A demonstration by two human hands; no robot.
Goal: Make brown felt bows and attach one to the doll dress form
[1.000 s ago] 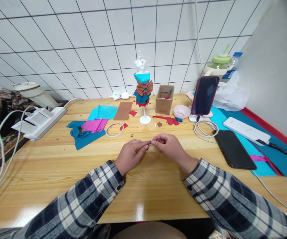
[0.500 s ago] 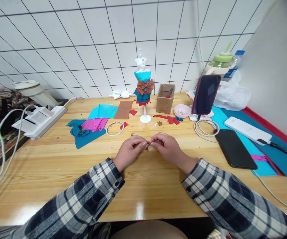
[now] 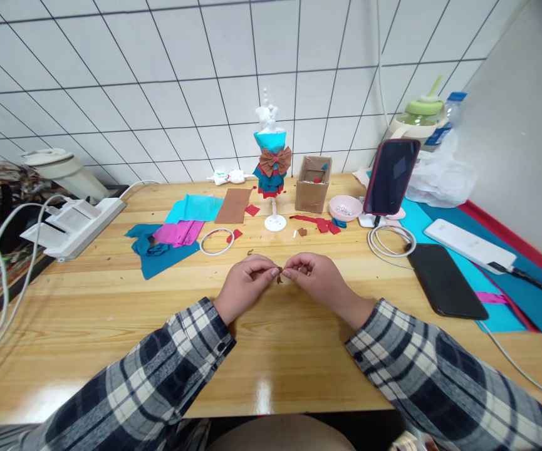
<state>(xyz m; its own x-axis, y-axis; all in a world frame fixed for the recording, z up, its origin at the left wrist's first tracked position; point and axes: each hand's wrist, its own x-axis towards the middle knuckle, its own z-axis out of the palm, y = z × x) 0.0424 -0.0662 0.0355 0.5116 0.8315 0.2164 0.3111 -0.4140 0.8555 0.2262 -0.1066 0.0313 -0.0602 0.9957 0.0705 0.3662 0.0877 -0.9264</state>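
Observation:
Over the middle of the wooden table, my left hand (image 3: 247, 285) and my right hand (image 3: 320, 282) meet fingertip to fingertip. Both are closed in a pinch on a small piece of brown crepe paper (image 3: 279, 279), which looks twisted or knotted; most of it is hidden by the fingers. Beyond them a small white dress form (image 3: 267, 119) stands upright on a round base. It wears a light-blue top, a brown bow (image 3: 274, 162) and a dark-blue skirt with red trim. A white ring (image 3: 217, 253) lies beyond my left hand.
Left of the form lie blue, pink and brown paper sheets (image 3: 234, 207). To its right are a cardboard box (image 3: 312, 197), red scraps, a pink bowl (image 3: 346, 217) of beads and an upright phone (image 3: 391, 175). A black phone (image 3: 447, 282) and cables lie farther right; a power strip (image 3: 76, 232) sits left.
Slightly more of the brown piece shows between my fingertips, hanging below them. My hands stay nearly in place, and the camera view has shifted a little.

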